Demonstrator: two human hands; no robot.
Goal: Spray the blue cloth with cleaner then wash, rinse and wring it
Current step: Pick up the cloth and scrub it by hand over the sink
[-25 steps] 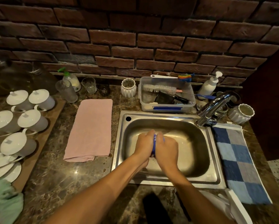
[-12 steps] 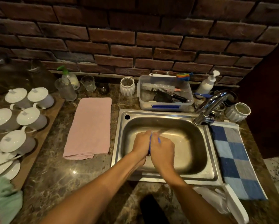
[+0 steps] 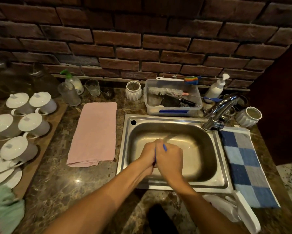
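Note:
Both hands are pressed together over the basin of the steel sink [image 3: 221, 181]. My left hand [image 3: 148, 153] and my right hand [image 3: 170, 157] are clenched on the blue cloth [image 3: 165, 147], of which only a thin blue strip shows between the palms. The rest of the cloth is hidden inside my fists. The chrome tap [image 3: 221, 108] stands at the sink's right rear corner; no stream of water is clear to see. A spray bottle [image 3: 74, 81] with a green trigger stands at the back left by the brick wall.
A pink towel [image 3: 94, 134] lies left of the sink, a blue checked towel [image 3: 246, 166] to its right. Behind the sink sits a plastic tub [image 3: 172, 108] of brushes and a white pump bottle [image 3: 217, 87]. White lidded cups [image 3: 23, 122] crowd the far left; glasses [image 3: 92, 87] line the wall.
My hands have stayed clenched together on the cloth and shifted slightly against each other; less of the blue cloth shows now. The camera view has drifted a little.

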